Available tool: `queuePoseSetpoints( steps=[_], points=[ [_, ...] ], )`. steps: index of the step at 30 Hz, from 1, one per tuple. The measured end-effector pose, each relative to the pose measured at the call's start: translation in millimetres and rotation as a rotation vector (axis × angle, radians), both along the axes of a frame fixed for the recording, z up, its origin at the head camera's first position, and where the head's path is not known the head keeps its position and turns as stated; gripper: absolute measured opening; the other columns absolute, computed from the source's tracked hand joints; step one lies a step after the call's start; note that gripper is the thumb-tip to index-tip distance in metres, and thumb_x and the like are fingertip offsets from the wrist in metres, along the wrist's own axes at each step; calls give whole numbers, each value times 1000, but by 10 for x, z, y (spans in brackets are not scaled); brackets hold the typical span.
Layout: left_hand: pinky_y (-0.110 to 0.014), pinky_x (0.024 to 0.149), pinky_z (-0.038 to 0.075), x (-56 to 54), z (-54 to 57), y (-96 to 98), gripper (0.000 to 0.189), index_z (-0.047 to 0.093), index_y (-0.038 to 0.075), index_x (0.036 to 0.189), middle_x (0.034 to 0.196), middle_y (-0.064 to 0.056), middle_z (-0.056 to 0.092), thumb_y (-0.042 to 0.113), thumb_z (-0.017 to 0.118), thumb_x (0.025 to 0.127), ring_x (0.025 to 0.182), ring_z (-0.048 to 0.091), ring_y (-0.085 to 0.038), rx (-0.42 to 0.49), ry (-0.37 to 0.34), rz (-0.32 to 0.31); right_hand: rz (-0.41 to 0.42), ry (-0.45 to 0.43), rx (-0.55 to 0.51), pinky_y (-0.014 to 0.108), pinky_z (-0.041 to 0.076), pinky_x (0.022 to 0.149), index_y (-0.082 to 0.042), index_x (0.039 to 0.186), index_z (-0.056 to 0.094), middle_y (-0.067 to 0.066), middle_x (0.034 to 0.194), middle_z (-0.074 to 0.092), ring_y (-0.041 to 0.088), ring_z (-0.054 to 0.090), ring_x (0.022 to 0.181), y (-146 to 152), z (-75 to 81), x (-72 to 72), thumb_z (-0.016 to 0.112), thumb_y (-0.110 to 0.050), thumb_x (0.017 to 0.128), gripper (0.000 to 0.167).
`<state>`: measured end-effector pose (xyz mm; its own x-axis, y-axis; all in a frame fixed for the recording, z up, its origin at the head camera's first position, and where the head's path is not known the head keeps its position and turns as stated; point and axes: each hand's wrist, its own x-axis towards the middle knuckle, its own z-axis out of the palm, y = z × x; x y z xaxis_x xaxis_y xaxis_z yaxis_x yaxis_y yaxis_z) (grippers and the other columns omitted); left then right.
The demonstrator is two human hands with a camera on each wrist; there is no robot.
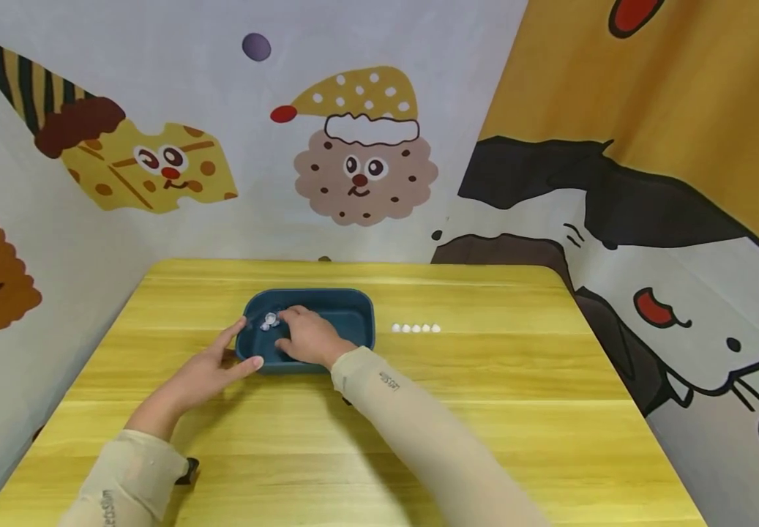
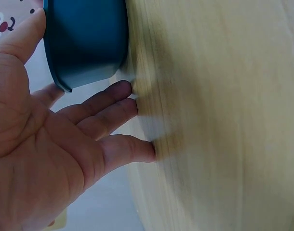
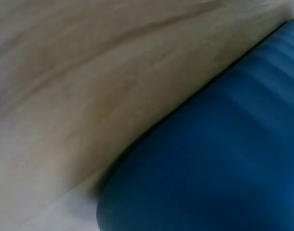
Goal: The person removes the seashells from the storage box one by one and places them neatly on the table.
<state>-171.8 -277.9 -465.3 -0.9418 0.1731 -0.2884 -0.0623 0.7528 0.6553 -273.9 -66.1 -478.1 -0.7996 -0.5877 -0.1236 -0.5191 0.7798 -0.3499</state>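
Observation:
A dark blue rectangular box (image 1: 353, 329) stands on the table. My left hand (image 1: 211, 369) is at its left end, thumb and a fingertip at the rim. In the left wrist view, this hand's other fingers (image 2: 106, 120) reach down to the tabletop beside the box. My right hand (image 1: 313, 337) reaches inside the box, thumb and fingers apart. Its fingertips are close beside a small cluster of clear and whitish pieces (image 1: 269, 321), too small to identify. The right wrist view shows the box's outer wall (image 3: 200, 178); the right hand is outside that view.
Several small white rounded pieces (image 1: 416, 329) form a straight row on the wooden table (image 1: 484, 410), right of the box. A printed cartoon cloth (image 1: 208, 73) hangs behind the table's back edge (image 1: 405, 264).

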Motion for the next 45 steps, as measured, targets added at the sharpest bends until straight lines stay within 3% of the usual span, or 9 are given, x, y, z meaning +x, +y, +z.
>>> queuePoseSetpoints(
  steps=[12, 19, 29, 34, 37, 39, 42, 45],
  points=[
    [-71, 107, 50, 54, -17, 37, 102, -6, 21, 174, 159, -39, 45, 62, 58, 106, 143, 51, -56, 4, -9, 8, 57, 41, 101, 41, 39, 128, -26, 169, 34, -3, 175, 36, 27, 43, 158, -24, -149, -21, 64, -47, 107, 72],
    [-71, 106, 50, 66, -25, 25, 103, -6, 22, 174, 159, -39, 46, 64, 58, 105, 143, 52, -57, -8, -9, 11, 95, 40, 133, 39, 35, 130, -28, 168, 37, -5, 173, 40, 20, 44, 158, -28, -172, -26, 63, -49, 107, 69],
    [-70, 104, 51, 37, -30, 17, 104, -8, 24, 174, 159, -40, 44, 66, 57, 104, 143, 52, -57, -9, -5, 7, 164, 20, 202, 45, 37, 129, -41, 170, 26, -9, 180, 22, 34, 38, 160, -35, -145, -46, 55, -49, 111, 67],
    [-70, 105, 51, 17, -27, 22, 103, -8, 26, 174, 160, -39, 43, 66, 57, 104, 144, 51, -57, -4, -9, 5, 205, 27, 249, 44, 34, 131, -44, 170, 23, -12, 180, 20, 32, 36, 161, -27, -128, -55, 49, -48, 113, 63],
    [-69, 104, 51, 12, -19, 23, 102, -7, 25, 174, 160, -39, 45, 64, 57, 105, 143, 52, -57, -3, -9, 6, 202, 30, 247, 44, 35, 131, -42, 170, 27, -12, 179, 23, 31, 39, 159, -31, -120, -65, 49, -46, 113, 61],
    [-69, 104, 52, 10, -15, 23, 102, -7, 25, 174, 159, -38, 46, 63, 57, 105, 142, 53, -57, -3, -7, 7, 193, 48, 235, 42, 43, 125, -40, 168, 32, -11, 177, 28, 29, 49, 152, -36, -118, -71, 51, -45, 113, 58],
    [-68, 103, 53, 8, -11, 22, 102, -8, 24, 174, 158, -38, 47, 63, 57, 105, 140, 54, -57, -2, -4, 7, 178, 110, 204, 37, 54, 114, -36, 161, 49, -10, 171, 42, 23, 63, 138, -40, -120, -75, 55, -41, 112, 50],
    [-68, 103, 53, 5, -13, 18, 103, -7, 24, 174, 157, -39, 48, 63, 58, 105, 140, 54, -57, -2, -2, 9, 151, 185, 151, 31, 60, 101, -35, 144, 70, -12, 152, 65, 13, 72, 121, -37, -128, -76, 60, -34, 111, 34]
  ],
)
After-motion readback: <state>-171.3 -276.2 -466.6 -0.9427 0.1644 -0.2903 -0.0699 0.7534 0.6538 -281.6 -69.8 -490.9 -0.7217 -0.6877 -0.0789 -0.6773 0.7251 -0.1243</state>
